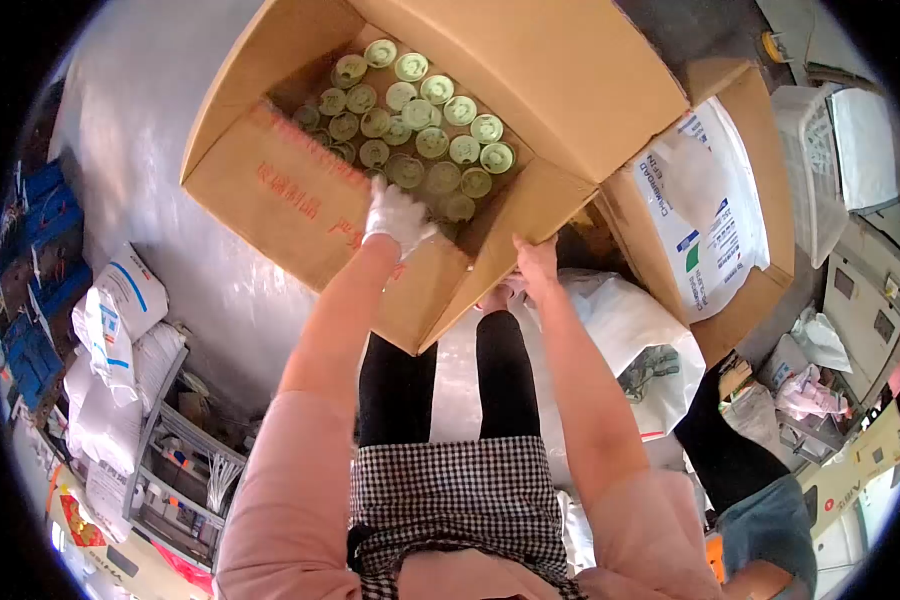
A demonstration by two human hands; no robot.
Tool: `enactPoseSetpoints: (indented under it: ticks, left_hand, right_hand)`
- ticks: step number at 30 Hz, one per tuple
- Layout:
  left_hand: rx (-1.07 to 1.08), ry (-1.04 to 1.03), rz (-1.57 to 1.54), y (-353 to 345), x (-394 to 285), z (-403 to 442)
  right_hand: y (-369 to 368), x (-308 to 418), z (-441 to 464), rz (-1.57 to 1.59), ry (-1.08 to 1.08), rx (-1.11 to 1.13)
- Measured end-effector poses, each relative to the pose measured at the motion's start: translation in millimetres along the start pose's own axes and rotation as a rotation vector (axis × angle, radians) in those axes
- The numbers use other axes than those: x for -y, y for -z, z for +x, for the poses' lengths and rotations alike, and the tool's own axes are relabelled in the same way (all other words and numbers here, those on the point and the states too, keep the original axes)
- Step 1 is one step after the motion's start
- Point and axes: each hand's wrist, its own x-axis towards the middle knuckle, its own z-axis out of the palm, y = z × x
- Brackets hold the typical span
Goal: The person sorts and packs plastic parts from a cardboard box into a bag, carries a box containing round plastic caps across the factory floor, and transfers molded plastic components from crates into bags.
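An open cardboard box (280,190) with red printing on a flap holds several rows of small round greenish pieces (432,143). My left hand (398,217), in a white glove, reaches over the box's near edge beside the nearest pieces. Its fingers are partly spread, and the fingertips lie close to the pieces; I cannot make out anything held. My bare right hand (537,262) grips the near right flap (510,240) of the box, fingers bent around its edge.
At right stands another open box (770,300) with a printed white sack (705,220). A white bag (620,310) lies below it. White sacks (120,310) and a grey rack (175,450) are at left. Another person (765,510) is at lower right.
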Motion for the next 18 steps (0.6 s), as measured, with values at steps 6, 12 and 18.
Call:
enactPoseSetpoints:
  ticks: [6,12,18]
  left_hand:
    - [-0.211,0.201,-0.365,50.0,11.1,-192.0]
    - [0.125,0.827,-0.852,-98.5,56.2,-282.0]
    - [-0.452,1.044,-1.766,-202.2,25.6,-178.4]
  right_hand:
    - [2.1,2.4,-29.8,0.279,0.052,0.290]
    - [-11.3,15.6,-116.8,0.396,-0.038,0.276]
    - [-19.0,24.3,-179.8,0.356,-0.018,0.367]
